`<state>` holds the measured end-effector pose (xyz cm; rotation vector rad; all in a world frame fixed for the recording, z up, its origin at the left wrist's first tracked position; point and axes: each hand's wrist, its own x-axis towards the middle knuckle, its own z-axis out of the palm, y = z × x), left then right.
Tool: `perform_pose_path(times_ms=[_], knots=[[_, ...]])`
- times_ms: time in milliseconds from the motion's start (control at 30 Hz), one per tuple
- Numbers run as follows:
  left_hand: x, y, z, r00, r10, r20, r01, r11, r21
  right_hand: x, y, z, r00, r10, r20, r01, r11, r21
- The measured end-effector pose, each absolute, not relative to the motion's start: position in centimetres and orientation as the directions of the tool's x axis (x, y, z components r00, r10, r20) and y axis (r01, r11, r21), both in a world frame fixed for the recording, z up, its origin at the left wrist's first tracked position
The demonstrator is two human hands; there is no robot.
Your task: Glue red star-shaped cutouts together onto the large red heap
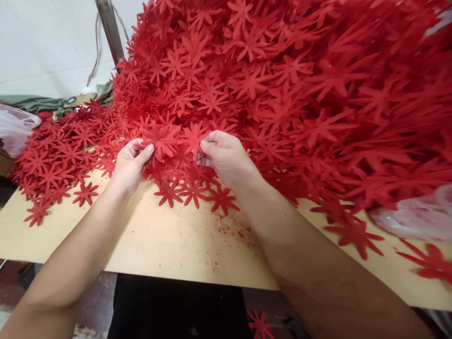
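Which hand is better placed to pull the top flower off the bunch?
Probably the left hand: its thumb and fingers already pinch the upper red flower cutout. The right hand grips the neighbouring cutout at the big pile's edge.

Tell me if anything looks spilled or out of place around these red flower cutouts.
One red cutout lies on the floor below the table edge, apart from the heap. Red crumbs speckle the bare tabletop near the right hand. Otherwise nothing stands out.
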<state>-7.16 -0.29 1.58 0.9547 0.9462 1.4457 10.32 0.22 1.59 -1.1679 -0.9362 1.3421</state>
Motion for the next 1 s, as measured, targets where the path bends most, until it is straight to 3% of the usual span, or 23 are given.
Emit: perform_pose_path(times_ms=[300, 500, 767, 1000], knots=[[-7.2, 0.1, 0.7, -0.093, 0.995, 0.036, -0.349, -0.066, 0.935, 10.3, 0.4, 1.0, 0.006, 0.994, -0.113, -0.303, -0.106, -0.947], [-7.0, -0.2, 0.5, -0.108, 0.994, 0.001, -0.329, -0.037, 0.944, 10.4, 0.6, 1.0, -0.030, 0.977, -0.210, -0.414, -0.203, -0.887], [-5.8, -1.2, 1.0, -0.016, 0.999, 0.029, -0.316, -0.033, 0.948, 9.6, 0.1, 0.8, -0.069, 0.991, -0.112, -0.161, -0.122, -0.979], [-5.3, -1.5, 1.0, 0.024, 1.000, -0.021, -0.329, 0.027, 0.944, 9.0, -0.3, 0.3, -0.146, 0.986, -0.082, -0.198, -0.111, -0.974]])
